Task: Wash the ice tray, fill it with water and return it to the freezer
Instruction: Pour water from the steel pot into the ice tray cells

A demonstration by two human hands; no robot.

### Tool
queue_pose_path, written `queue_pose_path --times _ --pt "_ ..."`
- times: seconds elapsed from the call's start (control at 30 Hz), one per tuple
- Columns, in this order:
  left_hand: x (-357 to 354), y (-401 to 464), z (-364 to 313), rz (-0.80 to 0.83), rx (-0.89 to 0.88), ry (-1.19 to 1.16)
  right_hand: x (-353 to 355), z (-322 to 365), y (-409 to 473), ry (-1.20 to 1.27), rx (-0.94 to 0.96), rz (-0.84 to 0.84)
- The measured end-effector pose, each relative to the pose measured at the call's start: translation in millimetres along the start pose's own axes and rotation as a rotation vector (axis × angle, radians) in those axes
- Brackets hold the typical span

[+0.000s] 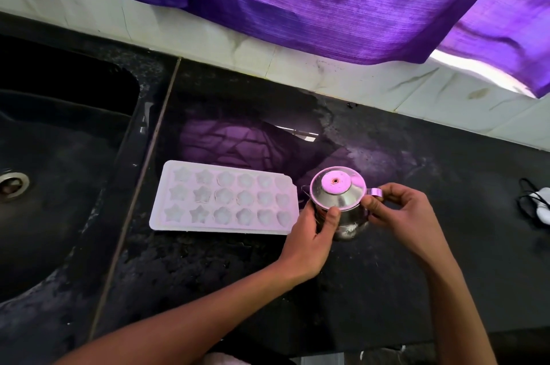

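— Pale plastic ice tray with star-shaped cups (223, 199) lies flat, left of the lidded steel jug (339, 201)?

— Yes. My left hand (309, 241) grips the jug's body, right hand (395, 210) pinches its handle. I'd judge the tray light and flexible; lift it by both short ends.

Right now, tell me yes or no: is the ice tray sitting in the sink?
No, the ice tray lies flat on the black counter, right of the sink.
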State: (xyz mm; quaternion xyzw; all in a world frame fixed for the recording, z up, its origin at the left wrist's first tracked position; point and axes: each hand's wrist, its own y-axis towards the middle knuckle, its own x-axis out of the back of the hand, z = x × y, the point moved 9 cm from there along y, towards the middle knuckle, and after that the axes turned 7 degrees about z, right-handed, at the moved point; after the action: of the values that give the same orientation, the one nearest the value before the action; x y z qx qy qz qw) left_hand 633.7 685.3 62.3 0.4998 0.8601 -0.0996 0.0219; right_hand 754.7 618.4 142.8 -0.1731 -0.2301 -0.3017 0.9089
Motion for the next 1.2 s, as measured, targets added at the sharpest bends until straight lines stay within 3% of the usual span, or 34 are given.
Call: queue_pose_path --times 0.5,1.2 --pt "-5.5 -1.7 5.5 0.033 0.035 -0.01 2.5 5.0 -2.6 -0.113 -0.009 0.008" --pt "-3.2 -3.1 -8.6 0.031 -0.023 0.002 7.4 9.1 -5.9 -0.054 0.046 -0.015"
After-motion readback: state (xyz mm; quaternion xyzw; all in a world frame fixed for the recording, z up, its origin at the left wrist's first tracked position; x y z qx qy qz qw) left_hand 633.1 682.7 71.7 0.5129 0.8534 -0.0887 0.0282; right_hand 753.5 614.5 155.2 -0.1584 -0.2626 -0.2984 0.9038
